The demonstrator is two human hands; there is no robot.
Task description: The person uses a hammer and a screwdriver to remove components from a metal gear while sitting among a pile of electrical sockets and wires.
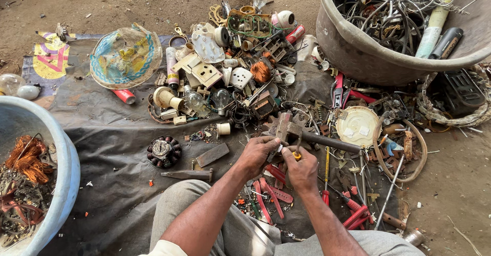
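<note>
Two hands: left hand [257,153] and right hand [302,170] close together, fingers curled and pinching a small metal part [287,131] and a yellow-tipped tool [296,155] between them.
Just beyond the fingers: heap of scrap [240,72], with bulbs, sockets and switch plates.
Surface: dark sheet [112,143] spread over bare dirt ground [128,0].
Edges: grey tub [358,51] of wires far right of the fingers, blue tub [61,174] far left, both cut off.
Hard to make out: what the metal part is; fingertips hidden behind it.

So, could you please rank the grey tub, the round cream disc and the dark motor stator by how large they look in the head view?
1. Grey tub
2. Round cream disc
3. Dark motor stator; it looks only somewhat smaller than the disc.
</note>
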